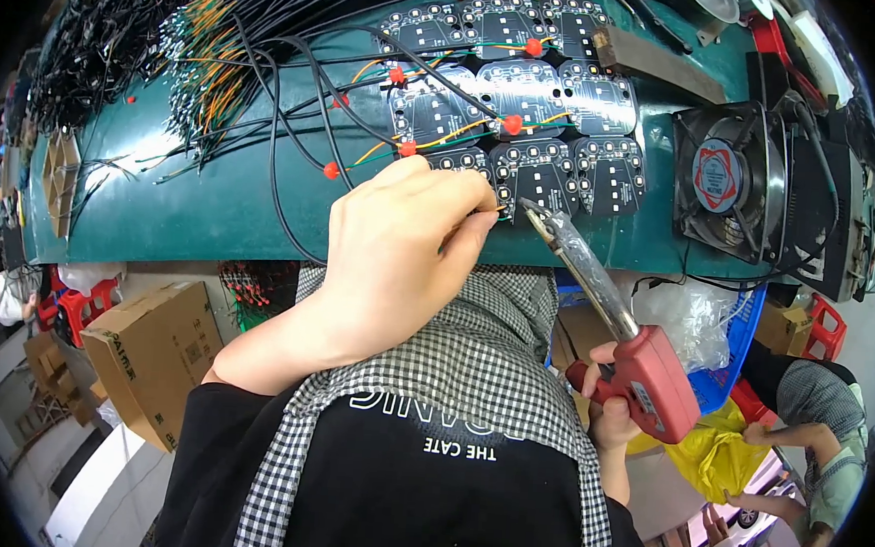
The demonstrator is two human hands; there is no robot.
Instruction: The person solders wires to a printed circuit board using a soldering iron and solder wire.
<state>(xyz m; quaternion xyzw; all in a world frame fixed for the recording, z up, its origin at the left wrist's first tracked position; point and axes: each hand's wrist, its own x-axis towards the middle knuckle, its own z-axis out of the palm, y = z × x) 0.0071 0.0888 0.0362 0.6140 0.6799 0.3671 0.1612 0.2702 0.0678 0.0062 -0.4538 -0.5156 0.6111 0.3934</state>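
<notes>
My left hand (400, 236) is closed in a pinch at the near edge of a panel of black circuit boards (604, 173). Between its fingertips is the end of a thin wire (501, 209), mostly hidden by the fingers. My right hand (610, 409) grips a red soldering gun (656, 382). Its long metal barrel points up and left, and the tip (530, 207) is over the near middle board, just right of my left fingertips. Black cables with red ties (512, 125) and green and yellow wire ends lie across the boards.
A metal bar (661, 67) lies on the panel's far right corner. Right of it stands a black fan (719, 175). Bundled black cables with orange and white ends (194, 78) cover the far left. Below are a cardboard box (152, 356) and a blue crate (744, 332); another person (818, 437) handles a yellow bag.
</notes>
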